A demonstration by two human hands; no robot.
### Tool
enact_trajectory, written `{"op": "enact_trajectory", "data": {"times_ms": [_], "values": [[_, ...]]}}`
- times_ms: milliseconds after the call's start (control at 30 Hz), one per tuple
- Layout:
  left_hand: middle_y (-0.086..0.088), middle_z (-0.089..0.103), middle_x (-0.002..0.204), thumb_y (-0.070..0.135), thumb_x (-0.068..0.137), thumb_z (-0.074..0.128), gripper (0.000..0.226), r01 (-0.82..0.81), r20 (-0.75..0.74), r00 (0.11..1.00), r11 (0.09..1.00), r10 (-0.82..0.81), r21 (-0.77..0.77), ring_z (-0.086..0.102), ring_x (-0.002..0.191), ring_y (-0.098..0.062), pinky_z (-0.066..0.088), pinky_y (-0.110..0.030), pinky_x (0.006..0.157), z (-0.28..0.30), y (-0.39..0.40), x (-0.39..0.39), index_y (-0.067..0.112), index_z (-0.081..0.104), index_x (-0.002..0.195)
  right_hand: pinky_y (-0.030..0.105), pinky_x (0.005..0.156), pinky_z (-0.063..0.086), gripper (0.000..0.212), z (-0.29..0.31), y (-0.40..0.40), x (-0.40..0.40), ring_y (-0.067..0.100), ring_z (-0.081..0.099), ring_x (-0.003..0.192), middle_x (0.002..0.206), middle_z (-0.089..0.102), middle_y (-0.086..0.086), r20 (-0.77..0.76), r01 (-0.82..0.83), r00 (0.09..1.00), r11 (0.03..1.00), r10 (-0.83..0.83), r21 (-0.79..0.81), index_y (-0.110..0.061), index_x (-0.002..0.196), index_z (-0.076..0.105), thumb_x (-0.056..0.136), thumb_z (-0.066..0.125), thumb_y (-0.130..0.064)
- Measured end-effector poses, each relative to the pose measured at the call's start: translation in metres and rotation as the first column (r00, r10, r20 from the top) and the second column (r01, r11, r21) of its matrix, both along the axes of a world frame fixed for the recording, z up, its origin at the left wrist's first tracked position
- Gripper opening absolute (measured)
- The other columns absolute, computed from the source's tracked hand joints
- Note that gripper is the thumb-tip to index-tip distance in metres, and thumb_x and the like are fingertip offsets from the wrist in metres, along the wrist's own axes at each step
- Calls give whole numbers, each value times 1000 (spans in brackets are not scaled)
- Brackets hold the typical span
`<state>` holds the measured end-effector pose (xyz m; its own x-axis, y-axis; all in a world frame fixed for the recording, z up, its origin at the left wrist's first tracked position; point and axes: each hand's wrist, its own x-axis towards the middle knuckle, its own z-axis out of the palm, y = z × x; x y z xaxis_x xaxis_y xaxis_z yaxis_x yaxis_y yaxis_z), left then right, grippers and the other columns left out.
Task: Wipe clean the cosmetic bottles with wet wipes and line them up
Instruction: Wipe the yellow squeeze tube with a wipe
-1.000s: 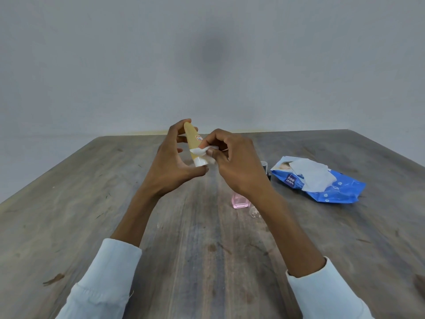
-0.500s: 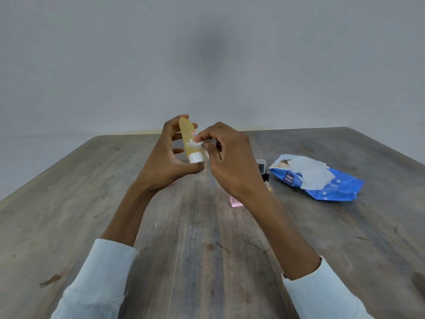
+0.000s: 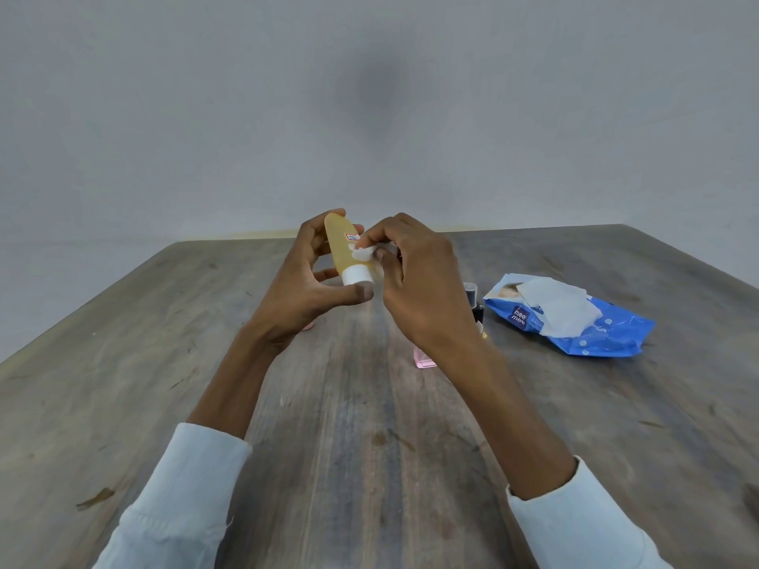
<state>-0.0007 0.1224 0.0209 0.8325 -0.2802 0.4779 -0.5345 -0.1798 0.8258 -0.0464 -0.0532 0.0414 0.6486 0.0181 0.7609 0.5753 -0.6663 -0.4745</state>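
Yellow plastic tube with white cap (image 3: pixel 343 251), gripped in left hand (image 3: pixel 304 289), is mid-wipe under the white wet wipe (image 3: pixel 364 253) pinched by right hand (image 3: pixel 419 289); pink glass bottle (image 3: pixel 424 358) and dark-capped bottle (image 3: pixel 472 299) beneath the right hand await, nothing visibly lined up.

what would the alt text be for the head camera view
A person's left hand holds a yellow-orange plastic tube with a white cap above a grey wooden table, while the right hand rubs a small white wet wipe on it. A blue wipes packet lies to the right.

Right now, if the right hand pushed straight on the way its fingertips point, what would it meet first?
The right hand pinches a wipe already pressed on the yellow tube, so the tube comes first, then probably the left hand gripping it.
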Motion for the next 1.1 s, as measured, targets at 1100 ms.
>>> {"op": "enact_trajectory", "data": {"times_ms": [1100], "values": [[-7,64,140,48,52,102,117,-81,-76,996,918,56,-387,73,113,-12,60,-32,91,0,-8,9,18,33,143,42,81,67,16,-3,-3,6,26,72,107,110,74,6,-164,-174,929,784,331,596,-14,106,74,102,61,-4]]}}
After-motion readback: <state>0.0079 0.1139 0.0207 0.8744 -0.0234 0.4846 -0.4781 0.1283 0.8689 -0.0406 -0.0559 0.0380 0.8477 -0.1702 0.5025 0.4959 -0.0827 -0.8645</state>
